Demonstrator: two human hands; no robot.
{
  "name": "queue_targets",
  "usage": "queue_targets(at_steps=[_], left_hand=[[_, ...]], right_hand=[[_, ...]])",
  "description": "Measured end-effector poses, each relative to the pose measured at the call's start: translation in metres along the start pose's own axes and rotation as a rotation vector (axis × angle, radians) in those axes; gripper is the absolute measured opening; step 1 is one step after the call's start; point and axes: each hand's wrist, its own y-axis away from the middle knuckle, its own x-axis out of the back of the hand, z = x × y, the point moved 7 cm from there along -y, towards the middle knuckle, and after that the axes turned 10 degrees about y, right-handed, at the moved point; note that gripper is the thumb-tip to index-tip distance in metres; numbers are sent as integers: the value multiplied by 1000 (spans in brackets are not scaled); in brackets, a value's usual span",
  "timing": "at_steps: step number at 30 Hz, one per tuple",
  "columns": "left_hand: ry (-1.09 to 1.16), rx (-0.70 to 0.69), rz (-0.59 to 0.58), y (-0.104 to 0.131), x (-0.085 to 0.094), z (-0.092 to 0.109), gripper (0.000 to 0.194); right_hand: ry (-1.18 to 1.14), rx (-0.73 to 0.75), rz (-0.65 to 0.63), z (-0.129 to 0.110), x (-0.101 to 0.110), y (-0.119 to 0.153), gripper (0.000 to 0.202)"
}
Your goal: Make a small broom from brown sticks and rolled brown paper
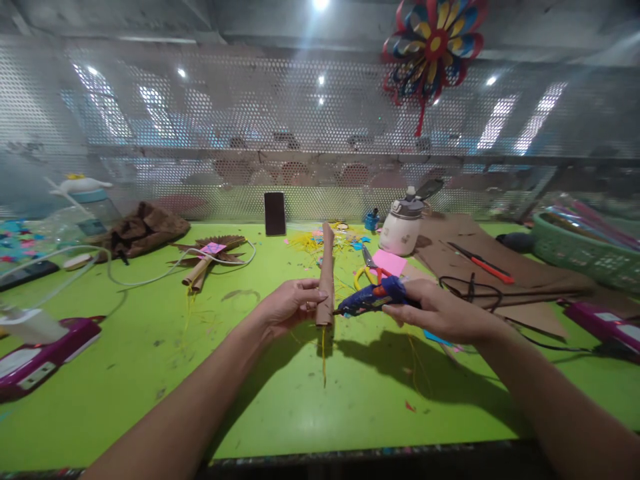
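Pinched in the fingers of my left hand [287, 308] is a rolled brown paper tube [326, 273], held lengthwise above the green table. Yellow strands [324, 360] hang from its near end. My right hand [443, 310] is closed around a blue hot glue gun [373, 297], whose nozzle points left at the tube's lower side; whether the tip touches the paper I cannot tell. Just behind the glue gun lie scissors [367, 270] with yellow and red handles, beside a pink paper piece [390, 262].
A brown paper fan-shaped piece [213, 250] lies left with a white cable across it. Purple power strips [50, 353] sit at both sides. At the back stand a phone [275, 213] and a white bottle [401, 227]. Brown paper sheets [455, 253], a red cutter [493, 269] and a green basket [575, 247] lie right.
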Motion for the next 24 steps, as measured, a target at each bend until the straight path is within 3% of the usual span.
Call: queue_targets(at_steps=[9, 24], left_hand=[[25, -10, -5, -1, 1, 1, 28], [39, 3, 7, -2, 4, 0, 24]], right_hand=[[-132, -77, 82, 10, 1, -4, 34], [-81, -36, 14, 4, 0, 1, 33]])
